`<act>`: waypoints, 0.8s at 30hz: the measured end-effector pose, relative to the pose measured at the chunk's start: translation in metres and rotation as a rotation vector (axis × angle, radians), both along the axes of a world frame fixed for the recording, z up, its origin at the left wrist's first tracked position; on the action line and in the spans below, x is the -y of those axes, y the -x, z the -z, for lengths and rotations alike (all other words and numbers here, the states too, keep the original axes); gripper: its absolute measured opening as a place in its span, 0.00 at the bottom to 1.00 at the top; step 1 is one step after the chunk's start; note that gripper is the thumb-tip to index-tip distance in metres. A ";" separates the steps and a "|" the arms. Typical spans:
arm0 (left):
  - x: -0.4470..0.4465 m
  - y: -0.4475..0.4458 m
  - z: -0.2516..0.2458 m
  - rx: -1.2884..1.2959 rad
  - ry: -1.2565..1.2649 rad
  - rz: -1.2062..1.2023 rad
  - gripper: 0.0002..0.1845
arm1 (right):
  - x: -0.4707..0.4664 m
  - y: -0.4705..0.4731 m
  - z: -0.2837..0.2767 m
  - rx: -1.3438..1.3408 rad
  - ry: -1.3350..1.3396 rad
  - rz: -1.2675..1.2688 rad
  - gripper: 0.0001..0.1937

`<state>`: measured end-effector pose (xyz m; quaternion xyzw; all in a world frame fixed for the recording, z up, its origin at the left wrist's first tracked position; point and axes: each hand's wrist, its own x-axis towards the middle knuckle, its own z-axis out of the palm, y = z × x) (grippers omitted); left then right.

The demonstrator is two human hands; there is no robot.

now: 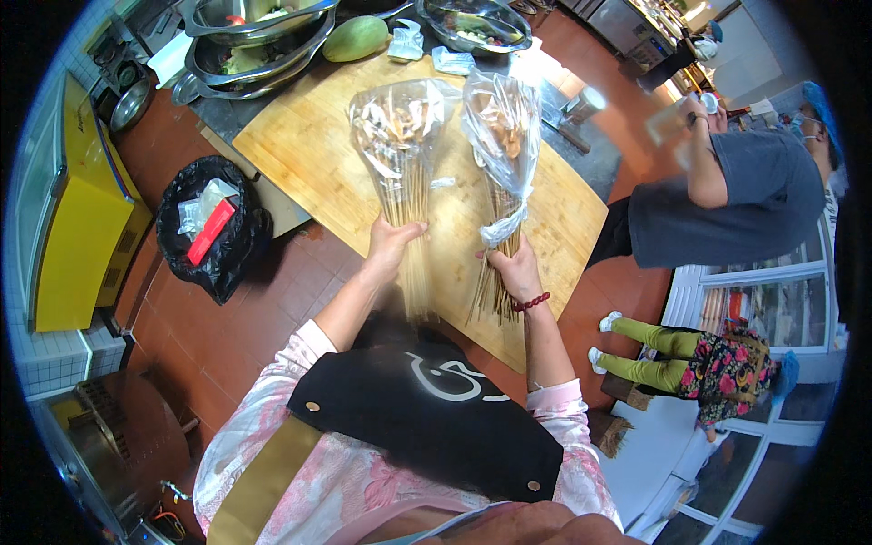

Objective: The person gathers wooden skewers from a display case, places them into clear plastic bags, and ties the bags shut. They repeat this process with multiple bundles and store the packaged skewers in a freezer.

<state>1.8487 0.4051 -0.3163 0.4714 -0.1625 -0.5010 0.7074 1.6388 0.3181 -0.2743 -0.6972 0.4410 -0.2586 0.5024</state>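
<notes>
My left hand (394, 246) is closed around the sticks of a bundle of skewers (402, 143), whose food end is covered by a clear plastic bag. My right hand (514, 267) grips the sticks of another bagged skewer bundle (505, 129), just below a knot of twisted plastic (505, 228). A dark red bead bracelet circles the right wrist. Both bundles are over a large wooden cutting board (306, 129), side by side and apart, with their bagged ends away from me. A small white scrap (443, 182) lies on the board between them.
Stacked metal bowls (266, 61), a green melon-like fruit or vegetable (355, 39) and another bowl (477, 30) stand beyond the board. A cleaver-like tool's handle (573, 136) is at right. A bin with a black bag (211, 231) stands on the left floor. Several people are to the right.
</notes>
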 end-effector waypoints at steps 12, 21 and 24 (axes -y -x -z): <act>-0.020 0.008 -0.038 0.123 0.132 -0.013 0.27 | -0.089 -0.072 -0.050 -0.050 0.237 -0.006 0.28; -0.089 0.022 -0.056 0.077 0.177 -0.259 0.26 | -0.140 -0.077 -0.040 0.129 0.254 -0.172 0.34; -0.117 0.033 -0.057 0.000 0.204 -0.339 0.27 | -0.160 -0.069 -0.040 0.077 0.204 -0.193 0.35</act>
